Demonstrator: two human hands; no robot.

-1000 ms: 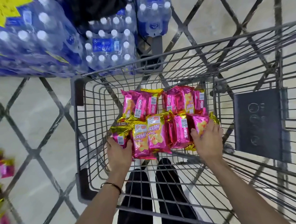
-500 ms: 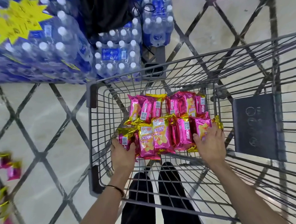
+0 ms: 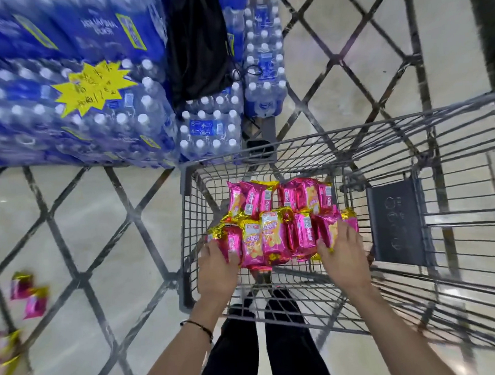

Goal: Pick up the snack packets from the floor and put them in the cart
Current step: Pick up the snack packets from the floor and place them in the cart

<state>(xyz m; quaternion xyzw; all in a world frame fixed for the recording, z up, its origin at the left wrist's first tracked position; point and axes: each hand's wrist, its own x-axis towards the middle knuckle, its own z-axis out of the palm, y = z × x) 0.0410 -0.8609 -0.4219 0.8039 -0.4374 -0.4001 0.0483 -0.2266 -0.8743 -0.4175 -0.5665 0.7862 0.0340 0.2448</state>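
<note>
— Twelve or so are in, by my count. How far along would you call it?

— Partway, I'd judge. The grey wire shopping cart point(image 3: 185, 180) carries pink and gold foil snack packets point(image 3: 274, 229) in two rows on its bottom mesh, one row toward the cart's far end and one nearer its middle.

— And what remains outside the cart?

— Stray pink foil packets point(image 3: 31, 299) lie on the pale tiled floor point(image 3: 115, 251), well apart from the cart on its left side. Two show fairly plainly. More sit at the near left edge of the view, too blurred to count. So the picking up is not finished.

— Where are the grips against the packets?

— Both are inside the cart. The left grip point(image 3: 216, 272) rests at the left end of the nearer row, with its fingers fairly straight and laid over the end packet. The right grip point(image 3: 344, 256) is at the right end of that row, its fingers spread flat across the last packets and its thumb on their near edge.

— Pinching anything?

— Not that I can see. Neither curls round a packet. They bracket the row from its two ends and touch it, as if squaring it up.

— And the stray ones?

— Nowhere near either grip. Both would have to come up out of the cart and go to its left side to reach them.
</note>
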